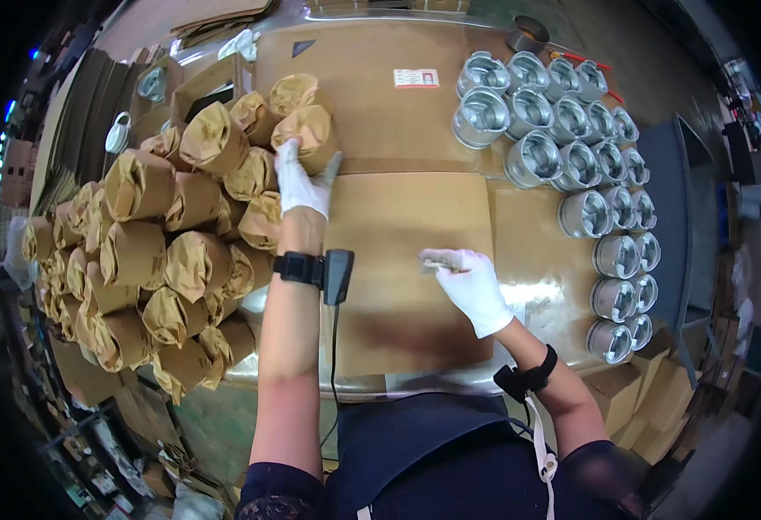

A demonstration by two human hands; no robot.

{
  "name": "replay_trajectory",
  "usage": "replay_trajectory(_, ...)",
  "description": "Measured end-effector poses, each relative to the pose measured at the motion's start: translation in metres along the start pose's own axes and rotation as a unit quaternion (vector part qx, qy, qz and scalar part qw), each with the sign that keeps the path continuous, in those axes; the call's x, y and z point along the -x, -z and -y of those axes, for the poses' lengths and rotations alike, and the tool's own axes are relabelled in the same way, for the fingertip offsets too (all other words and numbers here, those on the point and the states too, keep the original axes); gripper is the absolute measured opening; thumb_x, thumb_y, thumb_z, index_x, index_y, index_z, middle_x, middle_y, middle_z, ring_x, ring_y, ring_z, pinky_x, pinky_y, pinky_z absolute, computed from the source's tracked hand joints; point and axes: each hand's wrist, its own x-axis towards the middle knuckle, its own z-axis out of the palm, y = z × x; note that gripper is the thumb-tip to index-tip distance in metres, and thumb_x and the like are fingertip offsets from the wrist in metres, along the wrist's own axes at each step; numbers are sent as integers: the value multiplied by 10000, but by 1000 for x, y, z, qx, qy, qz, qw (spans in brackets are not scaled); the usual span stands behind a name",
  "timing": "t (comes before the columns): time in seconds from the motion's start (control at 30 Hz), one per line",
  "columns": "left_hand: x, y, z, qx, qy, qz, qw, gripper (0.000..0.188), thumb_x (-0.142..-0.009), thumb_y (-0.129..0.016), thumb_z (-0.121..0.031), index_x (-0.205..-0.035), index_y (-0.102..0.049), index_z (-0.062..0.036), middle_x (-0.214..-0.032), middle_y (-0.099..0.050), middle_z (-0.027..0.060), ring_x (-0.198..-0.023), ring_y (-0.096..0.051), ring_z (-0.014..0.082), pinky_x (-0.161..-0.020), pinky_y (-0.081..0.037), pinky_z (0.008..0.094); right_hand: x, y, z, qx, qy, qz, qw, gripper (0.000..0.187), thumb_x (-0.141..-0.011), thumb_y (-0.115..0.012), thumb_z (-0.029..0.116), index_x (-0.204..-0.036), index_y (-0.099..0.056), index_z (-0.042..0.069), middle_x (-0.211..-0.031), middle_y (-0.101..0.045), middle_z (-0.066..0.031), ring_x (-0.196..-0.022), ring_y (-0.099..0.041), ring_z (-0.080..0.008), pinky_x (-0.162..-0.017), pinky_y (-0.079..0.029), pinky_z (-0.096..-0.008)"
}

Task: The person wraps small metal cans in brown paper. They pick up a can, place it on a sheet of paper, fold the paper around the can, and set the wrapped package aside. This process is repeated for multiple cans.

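My left hand (303,184), in a white glove, reaches to the far left and grips a brown paper-wrapped bundle (309,137) with thumb and fingers on either side of it. That bundle sits at the edge of a large stack of similar wrapped bundles (139,185). Over the bare cardboard sheet (398,217) in the middle is my right hand (467,282), also gloved, its fingers curled together and their tips greyish. Whether anything small lies in them is hidden. Several unwrapped metal pistons (535,158) stand in rows to the right.
Open cardboard boxes (211,87) and stacked flat cardboard (81,121) lie beyond the bundles. A dark metal cup (528,35) and a red rod (582,59) are at the far right. A small printed card (416,79) lies on the cardboard. A cable (334,355) hangs from my left wrist.
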Motion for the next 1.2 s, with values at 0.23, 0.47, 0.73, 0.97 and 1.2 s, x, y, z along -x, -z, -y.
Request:
replay_trajectory(0.23, 4, 1, 16, -137, -132, -116, 975, 632, -998, -681, -227, -1551, -395, -113, -1519, -509, 97, -1390, -460, 259, -1124, -394, 509, 4, 55, -52, 171, 31, -117, 978, 237, -922, -657, 133, -1109, -803, 122, -1048, -791, -114, -961, -762, -305, -871, -597, -378)
replay_trajectory(0.47, 200, 101, 30, -697, -439, 392, 409, 329, -875, -703, -58, -1193, -714, -142, -1280, -683, 134, -1144, -678, 320, -979, -551, 422, -56, 171, -53, 417, 37, -326, 848, 335, -953, -702, 400, -914, -785, 78, -824, -729, -181, -800, -700, -383, -700, -566, -484)
replay_trajectory(0.73, 264, 171, 59, -714, -374, 490, 332, 431, -838, -715, -269, -1267, -698, -228, -1499, -549, 121, -1393, -504, 378, -1148, -381, 630, -120, 149, -75, 600, -33, -160, 783, 537, -802, -757, 623, -838, -784, 88, -752, -742, -162, -720, -742, -331, -670, -577, -450)
replay_trajectory(0.97, 267, 164, 57, -712, -372, 468, 369, 458, -752, -782, -277, -1195, -729, -177, -1464, -587, 115, -1347, -544, 356, -1118, -433, 575, -75, 178, -102, 53, -182, -17, 982, 471, -895, -783, 415, -1123, -767, 3, -1010, -759, -39, -872, -693, -142, -767, -541, -312)
replay_trajectory(1.2, 265, 168, 52, -668, -363, 485, 431, 395, -794, -772, -299, -1148, -726, -129, -1430, -588, 112, -1321, -549, 329, -1102, -456, 502, 17, 113, -3, -136, -269, 116, 946, 465, -933, -774, 376, -1217, -719, 12, -1051, -735, 5, -904, -673, -97, -836, -528, -268)
